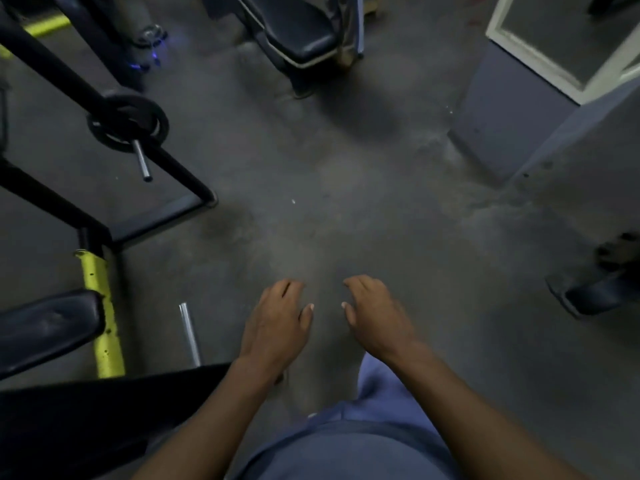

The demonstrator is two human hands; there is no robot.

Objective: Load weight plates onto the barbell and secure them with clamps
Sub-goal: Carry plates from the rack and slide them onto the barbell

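My left hand and my right hand hang side by side over the grey floor, palms down, fingers loosely curled, holding nothing. A black weight plate sits on a steel peg of a black frame at the upper left, well away from both hands. A bare chrome bar end sticks out at the lower left, just left of my left hand. No clamp is in sight.
A padded bench with a yellow post stands at the left. Another bench is at the top centre. A grey wall corner and a white frame are at the right, a dark machine foot lower right.
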